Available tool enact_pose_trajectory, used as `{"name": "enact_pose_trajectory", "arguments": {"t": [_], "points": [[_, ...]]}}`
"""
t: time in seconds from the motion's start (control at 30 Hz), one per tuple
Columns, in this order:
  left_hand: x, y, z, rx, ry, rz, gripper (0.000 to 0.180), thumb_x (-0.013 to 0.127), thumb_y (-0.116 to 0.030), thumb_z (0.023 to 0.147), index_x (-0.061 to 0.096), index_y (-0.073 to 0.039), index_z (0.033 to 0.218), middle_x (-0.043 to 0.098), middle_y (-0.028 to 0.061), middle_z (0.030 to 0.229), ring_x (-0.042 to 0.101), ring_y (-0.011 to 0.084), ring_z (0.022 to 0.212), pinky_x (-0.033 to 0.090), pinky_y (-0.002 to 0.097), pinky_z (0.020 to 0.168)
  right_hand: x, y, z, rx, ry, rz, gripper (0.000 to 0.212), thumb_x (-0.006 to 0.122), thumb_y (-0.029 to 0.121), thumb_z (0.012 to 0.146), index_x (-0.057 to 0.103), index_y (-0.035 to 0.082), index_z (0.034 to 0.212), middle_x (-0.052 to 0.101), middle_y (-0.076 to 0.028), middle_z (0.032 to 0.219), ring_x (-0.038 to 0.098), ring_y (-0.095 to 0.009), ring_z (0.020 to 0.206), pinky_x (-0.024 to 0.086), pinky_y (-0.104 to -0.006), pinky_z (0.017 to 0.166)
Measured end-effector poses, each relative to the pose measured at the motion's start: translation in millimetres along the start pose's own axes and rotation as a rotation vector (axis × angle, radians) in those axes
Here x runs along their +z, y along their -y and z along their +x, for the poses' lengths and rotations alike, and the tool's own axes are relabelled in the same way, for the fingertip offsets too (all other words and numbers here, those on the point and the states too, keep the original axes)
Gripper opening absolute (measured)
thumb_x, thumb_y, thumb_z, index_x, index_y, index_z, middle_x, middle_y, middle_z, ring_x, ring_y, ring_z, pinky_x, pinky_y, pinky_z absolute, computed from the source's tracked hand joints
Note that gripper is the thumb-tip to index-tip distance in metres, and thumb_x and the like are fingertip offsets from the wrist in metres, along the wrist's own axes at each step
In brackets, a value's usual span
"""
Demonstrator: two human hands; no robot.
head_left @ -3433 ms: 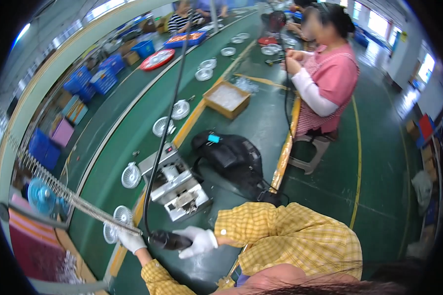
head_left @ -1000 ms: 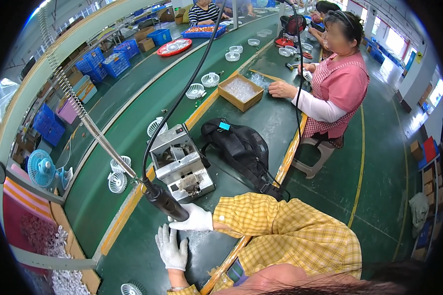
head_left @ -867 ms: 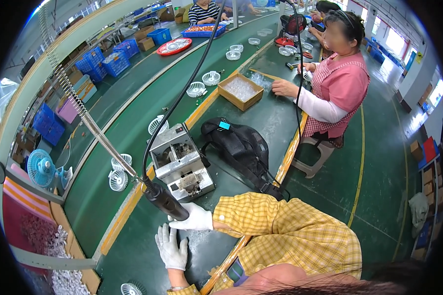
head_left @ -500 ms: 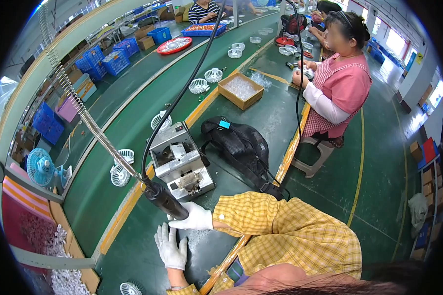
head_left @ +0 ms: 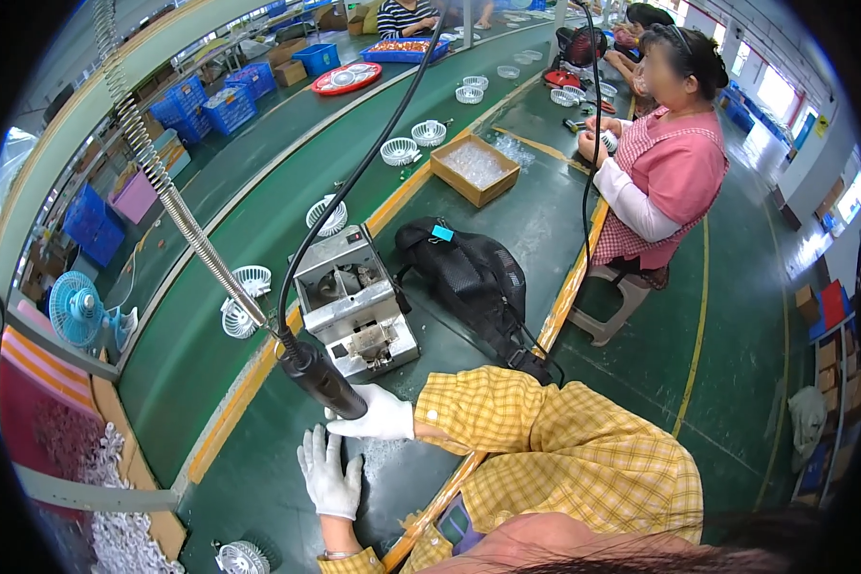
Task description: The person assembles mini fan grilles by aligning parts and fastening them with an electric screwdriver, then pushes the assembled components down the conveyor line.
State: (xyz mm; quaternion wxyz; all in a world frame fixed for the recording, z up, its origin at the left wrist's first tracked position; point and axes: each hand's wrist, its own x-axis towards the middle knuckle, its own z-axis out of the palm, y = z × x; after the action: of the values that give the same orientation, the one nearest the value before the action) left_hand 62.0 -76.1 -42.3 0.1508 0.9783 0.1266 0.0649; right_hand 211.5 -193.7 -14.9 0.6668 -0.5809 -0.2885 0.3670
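Note:
My left hand [head_left: 331, 480], in a white glove, lies flat on the green tabletop with its fingers stretched out and nothing in it. Just beyond its fingertips, my right hand [head_left: 385, 413], gloved too, reaches in from the right. A black electric screwdriver [head_left: 323, 381] hangs from a coiled spring [head_left: 177, 215]. Its lower end stands in front of my right hand and covers most of the fingers, so their grip is hidden. Close beyond both hands sits a metal box-shaped device [head_left: 354, 308] with open compartments. A white ribbed round housing [head_left: 243, 557] rests near the bottom edge.
Along the left runs a green conveyor belt [head_left: 196, 378] carrying several white housings [head_left: 400, 151]. A black mesh bag [head_left: 464, 273] and a cardboard box of clear small parts [head_left: 474, 172] lie farther up the table. At the right, a co-worker [head_left: 674, 163] sits holding a white part.
The view has shifted slightly. The white housings on the belt have moved a little farther away. Both my hands and the screwdriver have kept almost the same place.

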Motion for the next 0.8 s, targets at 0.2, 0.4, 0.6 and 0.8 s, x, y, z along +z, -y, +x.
{"name": "enact_pose_trajectory", "arguments": {"t": [0.2,0.4,0.6,0.8], "points": [[-4,1,-6,-0.005,-0.018,0.017,0.053,0.064,-0.025,0.074,0.051,-0.005,0.121,0.042,0.0194,0.133,0.033,0.0381,0.127,0.022,0.0495,0.107,7,-6,2,0.034,0.055,0.097,0.032,0.073,0.024,0.075,0.057,0.004,0.094,0.059,-0.002,0.083,0.054,-0.010,0.077,0.046,-0.0278,0.072],[-5,3,1,0.087,-0.129,-0.053,0.048,0.065,-0.028,0.075,0.054,-0.007,0.117,0.044,0.0191,0.129,0.038,0.0400,0.122,0.028,0.0510,0.103,2,-12,3,0.104,-0.060,0.073,0.023,0.074,0.013,0.074,0.060,0.004,0.090,0.062,-0.003,0.084,0.058,-0.010,0.076,0.049,-0.0259,0.071],[-11,6,-7,0.042,-0.152,-0.138,0.048,0.065,-0.028,0.076,0.052,-0.006,0.116,0.046,0.0182,0.127,0.041,0.0361,0.121,0.032,0.0465,0.102,-4,-9,0,0.032,-0.011,0.124,0.019,0.062,0.002,0.079,0.056,0.001,0.097,0.058,-0.002,0.063,0.051,-0.007,0.050,0.037,-0.0193,0.045],[-68,75,-49,-0.312,-0.889,0.341,0.023,0.070,-0.014,0.070,0.060,-0.009,0.090,0.058,0.0137,0.106,0.054,0.0314,0.102,0.042,0.0425,0.089,-7,-13,4,-0.044,-0.029,0.136,0.016,0.054,0.001,0.082,0.050,0.000,0.098,0.053,-0.005,0.060,0.049,-0.011,0.048,0.034,-0.0200,0.041]]}}
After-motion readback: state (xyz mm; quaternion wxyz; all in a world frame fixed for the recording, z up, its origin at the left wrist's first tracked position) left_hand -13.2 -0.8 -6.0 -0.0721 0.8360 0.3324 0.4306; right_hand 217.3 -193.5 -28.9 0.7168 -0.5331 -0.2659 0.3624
